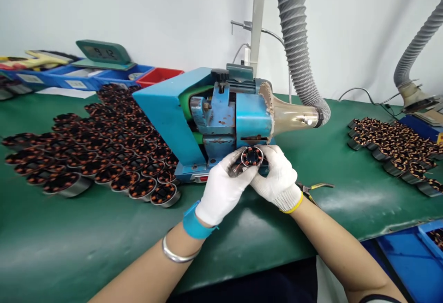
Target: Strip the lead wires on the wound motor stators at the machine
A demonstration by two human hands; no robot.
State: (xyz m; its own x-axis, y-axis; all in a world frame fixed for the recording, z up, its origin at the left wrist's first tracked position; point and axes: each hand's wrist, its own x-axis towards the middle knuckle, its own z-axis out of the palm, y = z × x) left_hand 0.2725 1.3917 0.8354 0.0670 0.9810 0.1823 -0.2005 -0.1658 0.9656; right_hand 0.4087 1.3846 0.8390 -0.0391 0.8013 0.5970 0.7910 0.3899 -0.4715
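Note:
Both my hands wear white gloves and meet in front of the blue machine [219, 114]. Between them is a round motor stator [252, 156] with a silver rim, dark centre and orange-brown windings, its open face turned up toward me. My left hand [226, 185] grips its left and lower side, where thin wires stick out. My right hand [277, 174] holds it from the right, fingers partly hidden behind it. The stator is close to the machine's lower front edge; whether it touches the machine cannot be seen.
Many similar stators [114, 155] stand left of the machine, and another group [398, 146] stands at the right. Yellow-handled pliers [316, 186] lie beside my right wrist. A grey hose [297, 40] joins the machine's nozzle. Blue bins [78, 81] and a clock [104, 53] are behind.

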